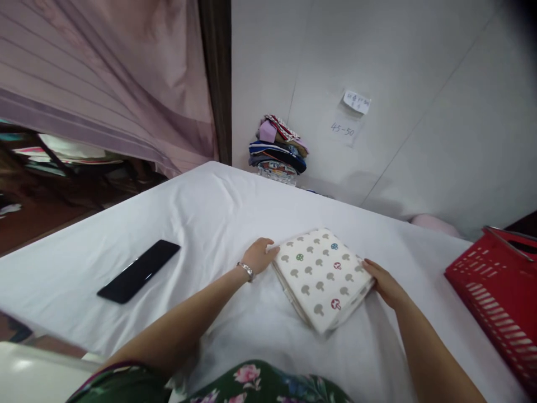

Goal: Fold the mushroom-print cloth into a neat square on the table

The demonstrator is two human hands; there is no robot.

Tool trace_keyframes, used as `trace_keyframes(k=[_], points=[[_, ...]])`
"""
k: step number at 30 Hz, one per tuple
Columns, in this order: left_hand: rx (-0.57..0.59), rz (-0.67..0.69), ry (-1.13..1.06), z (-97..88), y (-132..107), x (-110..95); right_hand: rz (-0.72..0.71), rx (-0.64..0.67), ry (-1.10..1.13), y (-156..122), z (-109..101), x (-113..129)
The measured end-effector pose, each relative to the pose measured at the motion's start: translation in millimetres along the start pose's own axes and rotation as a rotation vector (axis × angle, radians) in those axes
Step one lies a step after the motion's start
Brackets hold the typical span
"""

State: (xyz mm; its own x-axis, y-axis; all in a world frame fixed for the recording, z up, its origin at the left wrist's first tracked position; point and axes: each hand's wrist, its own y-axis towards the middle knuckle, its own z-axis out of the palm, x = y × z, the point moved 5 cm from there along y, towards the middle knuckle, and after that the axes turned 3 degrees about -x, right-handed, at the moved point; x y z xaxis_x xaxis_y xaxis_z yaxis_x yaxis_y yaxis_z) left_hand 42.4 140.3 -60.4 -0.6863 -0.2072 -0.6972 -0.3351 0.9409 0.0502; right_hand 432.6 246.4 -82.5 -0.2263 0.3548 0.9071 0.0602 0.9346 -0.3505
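Observation:
A folded white cloth with grey, red, blue and green mushroom prints lies on the white sheet, its layers showing along the left and lower right edges. My left hand, with a bracelet at the wrist, closes on its left corner from the side. At the opposite corner my right hand grips the edge, thumb on top and the other fingers mostly hidden beneath. Between both hands the cloth is flat and turned at an angle.
A black phone-like slab rests on the white-covered table at left. A red plastic basket stands at right. Folded clothes are stacked by the wall below paper notes. A pink curtain hangs at back left.

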Motion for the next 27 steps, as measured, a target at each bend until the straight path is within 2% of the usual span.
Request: trace_keyframes(k=[3,6,9,11,13,17,19,22,24,27], points=[[0.101,0.004,0.089,14.4,13.5,-10.5,0.045,0.057,-0.067,-0.5,1.1,-1.4],[0.221,-0.045,0.126,25.9,22.1,-16.0,0.048,0.066,-0.044,-3.0,1.5,0.9],[0.256,-0.040,0.105,20.3,29.6,-19.1,0.026,0.027,0.041,-7.3,5.2,6.2],[0.195,0.008,0.076,2.7,37.0,-18.3,0.013,0.037,0.099,-10.9,15.6,9.1],[0.100,0.042,0.067,-21.7,46.5,-11.1,0.006,0.088,0.143,-14.3,34.5,10.1],[0.004,-0.085,0.113,-59.4,62.0,27.8,0.000,0.228,0.159,-16.7,84.0,7.7],[0.010,-0.164,0.187,-66.5,62.8,48.9,0.024,0.250,0.128,-15.1,100.8,4.3],[0.008,-0.197,0.262,-68.1,55.9,65.5,0.059,0.250,0.114,-12.2,107.1,1.0],[-0.056,-0.141,0.299,-67.9,48.6,62.3,0.076,0.285,0.179,-13.0,104.0,0.4],[-0.171,0.065,0.339,-61.7,31.4,37.9,0.081,0.349,0.300,-17.7,97.4,-0.4]])
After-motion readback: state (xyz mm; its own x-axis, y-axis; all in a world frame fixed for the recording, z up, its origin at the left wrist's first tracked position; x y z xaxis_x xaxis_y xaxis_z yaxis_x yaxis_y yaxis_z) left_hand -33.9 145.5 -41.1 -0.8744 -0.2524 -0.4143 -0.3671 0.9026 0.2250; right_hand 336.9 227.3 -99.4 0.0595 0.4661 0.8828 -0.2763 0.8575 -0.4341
